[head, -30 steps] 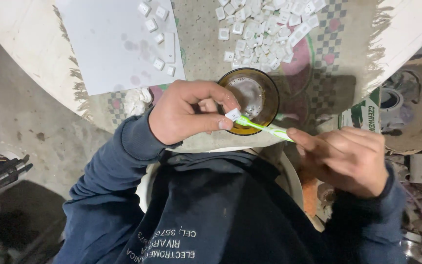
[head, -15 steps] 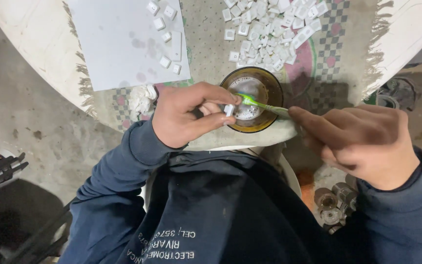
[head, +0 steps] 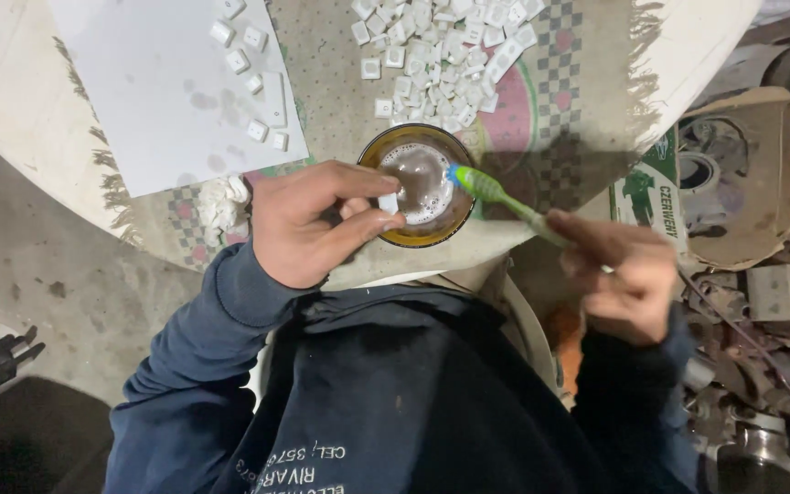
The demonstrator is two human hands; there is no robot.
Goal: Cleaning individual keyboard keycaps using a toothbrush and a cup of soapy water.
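Toothbrush (head: 496, 194) in the right hand (head: 616, 274): the grip closes around the end of the green handle, and the head reaches away from it to the rim of a brown glass bowl (head: 420, 186) of cloudy liquid. The left hand (head: 308, 222) pinches a small white key cap (head: 388, 202) between thumb and fingertips, held over the near edge of the bowl, just beside the brush head but apart from it. Beyond the bowl, past both grips, a heap of white key caps (head: 445, 59) lies on a patterned cloth (head: 560, 101) covering the round table (head: 11, 101). Further from the left grip, a white sheet (head: 157, 101) carries a few more caps in a row. A crumpled tissue (head: 221, 203) sits just outside the left hand. Cardboard boxes (head: 742, 174) and metal clutter lie beyond the right hand, off the table.
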